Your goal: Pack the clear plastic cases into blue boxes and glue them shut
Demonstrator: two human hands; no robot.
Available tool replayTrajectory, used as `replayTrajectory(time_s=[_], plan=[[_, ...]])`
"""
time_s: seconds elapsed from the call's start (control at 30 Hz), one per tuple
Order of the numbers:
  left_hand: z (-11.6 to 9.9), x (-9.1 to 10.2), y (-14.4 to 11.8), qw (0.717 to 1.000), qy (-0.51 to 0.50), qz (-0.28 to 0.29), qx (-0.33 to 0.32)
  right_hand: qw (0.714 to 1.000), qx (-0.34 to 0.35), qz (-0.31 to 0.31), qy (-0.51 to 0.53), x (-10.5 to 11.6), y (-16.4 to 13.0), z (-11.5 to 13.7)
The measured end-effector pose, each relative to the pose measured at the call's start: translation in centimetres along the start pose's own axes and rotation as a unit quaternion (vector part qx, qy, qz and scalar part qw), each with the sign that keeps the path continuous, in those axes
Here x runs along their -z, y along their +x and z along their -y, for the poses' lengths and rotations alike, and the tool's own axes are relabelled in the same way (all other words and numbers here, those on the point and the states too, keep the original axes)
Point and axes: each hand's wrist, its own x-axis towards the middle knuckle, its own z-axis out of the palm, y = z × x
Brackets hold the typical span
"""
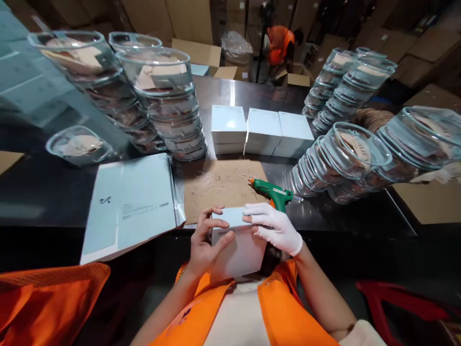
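A dark, shiny desk was observed, on which tall stacks of clear containers were set at the left and further stacks at the right. A pile of pale flat sheets was noted at the left near edge, beside a brown cardboard sheet. Beyond that sheet, three white boxes were found in a row. A further white carton was held at the near edge, before the torso. It was judged light and fairly stiff, with smooth faces that might slip and corners easily dented; opposite side walls were considered the best hold, without hard squeezing. The bare left grip was part-curled about its left side, and the white-gloved right grip was spread over its upper right edge. A green glue gun was seen lying just beyond.
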Motion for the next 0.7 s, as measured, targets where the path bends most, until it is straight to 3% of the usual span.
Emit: replayTrajectory(time_s=[0.07,0.13,0.23,0.3,0.4,0.47,0.53,0.63,0.7], plan=[[0.0,-0.1,-0.1,1.0,0.0,-0.017,0.02,0.999,-0.026,-0.017,-0.025,0.1,-0.7,-0.5],[-0.1,0.0,0.1,0.997,0.0,-0.063,0.05,0.99,-0.05,-0.095,-0.092,-0.2,-1.8,-0.7],[-0.6,0.0,1.1,0.975,-0.023,-0.185,0.118,0.941,0.029,-0.21,-0.264,-1.9,-4.2,-0.7],[-1.0,-0.4,2.3,0.948,-0.089,-0.23,0.2,0.886,0.134,-0.186,-0.404,-3.2,-5.5,-0.8],[-1.1,-1.3,4.2,0.914,-0.219,-0.193,0.283,0.804,0.216,-0.102,-0.545,-3.4,-6.1,-1.2],[-0.8,-1.8,5.4,0.913,-0.267,-0.153,0.268,0.798,0.214,-0.097,-0.555,-1.6,-5.2,-1.6],[-0.1,-2.1,6.5,0.931,-0.258,-0.126,0.226,0.803,0.193,-0.15,-0.544,1.4,-3.2,-1.9],[1.0,-2.5,8.8,0.979,-0.128,-0.069,0.141,0.77,0.111,-0.273,-0.566,6.6,2.1,-2.7],[1.8,-3.2,11.2,0.998,0.007,-0.012,0.054,0.765,-0.012,-0.312,-0.563,10.0,6.9,-3.6]])
